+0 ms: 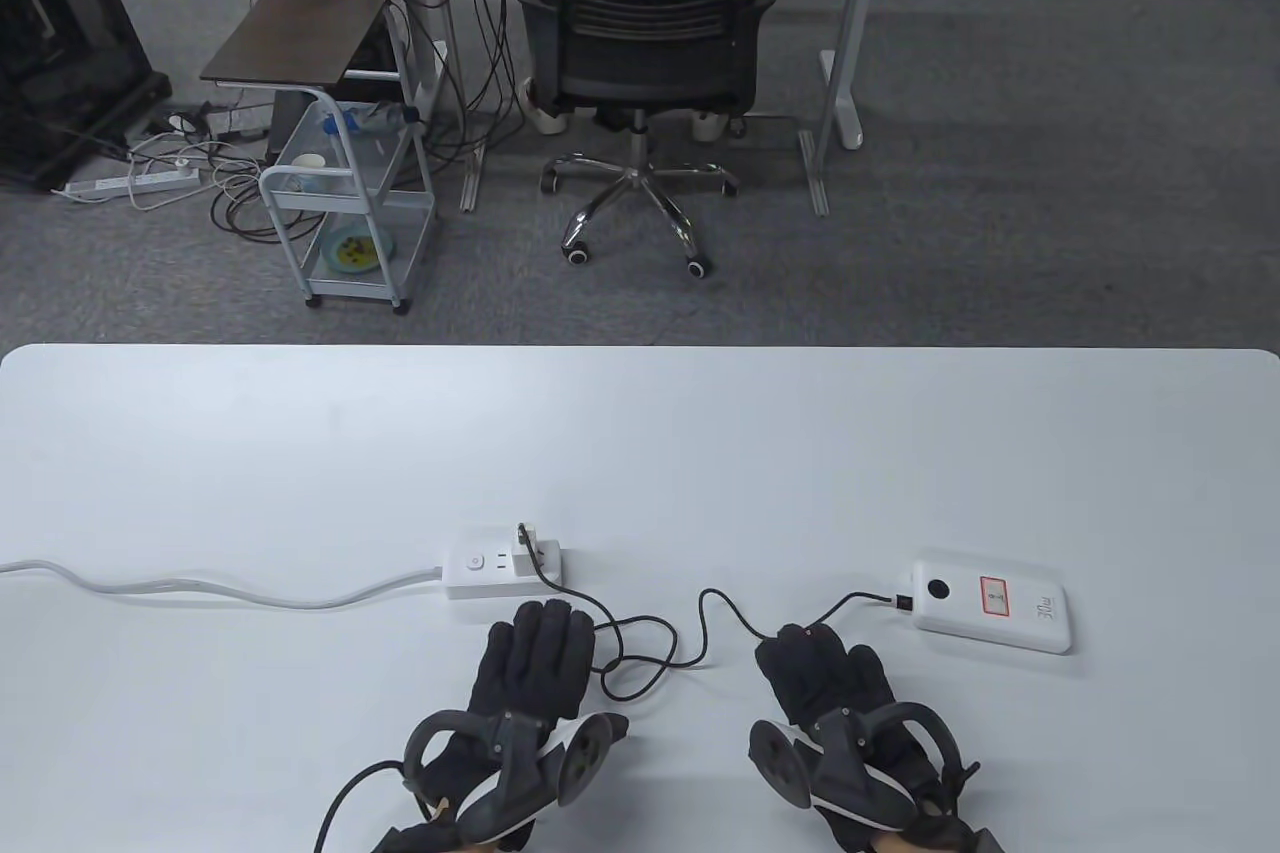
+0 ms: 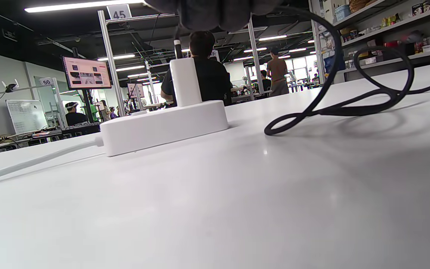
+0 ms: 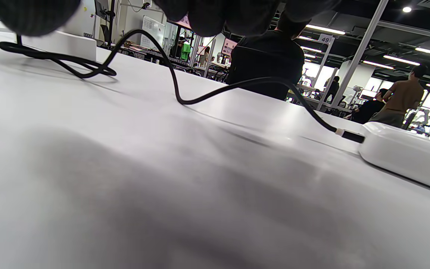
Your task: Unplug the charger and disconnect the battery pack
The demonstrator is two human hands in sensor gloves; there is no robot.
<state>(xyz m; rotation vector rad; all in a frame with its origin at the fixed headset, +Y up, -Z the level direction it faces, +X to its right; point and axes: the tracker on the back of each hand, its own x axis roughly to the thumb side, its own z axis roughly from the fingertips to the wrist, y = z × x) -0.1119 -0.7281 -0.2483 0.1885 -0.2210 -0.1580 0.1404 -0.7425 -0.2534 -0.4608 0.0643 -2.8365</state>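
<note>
Closest to the table camera, our two gloved hands lie palm down at the near edge of the white table (image 1: 300,453), each with a tracker strapped across its back. We keep our left hand (image 1: 525,683) flat with the fingers stretched forward and gripping nothing; its fingertips (image 1: 545,611) stop just short of the white power strip (image 1: 500,573), and the black cable (image 1: 640,643) passes right beside them, though we cannot tell whether they touch it. Our right hand (image 1: 830,693) also lies flat with the fingers extended and loosely together, holding nothing, and the cable runs past its fingertips (image 1: 790,638). In the left wrist view, the white charger (image 2: 185,82) stands upright in the strip, still plugged in, with the cable rising from its top. From there the cable drops to the table, curls into a loose loop between our hands, arches up and runs to the right. Its plug (image 1: 903,603) sits in the left end of the white battery pack (image 1: 990,603), which lies flat well to the right of the strip and just beyond our right hand. The right wrist view shows that plug (image 3: 351,136) seated in the pack's end. A grey power cord (image 1: 200,588) leaves the strip's left end and snakes off the table's left side. Beyond the table stand a black office chair (image 1: 645,23) and a small wheeled cart (image 1: 340,223) on grey carpet.
</note>
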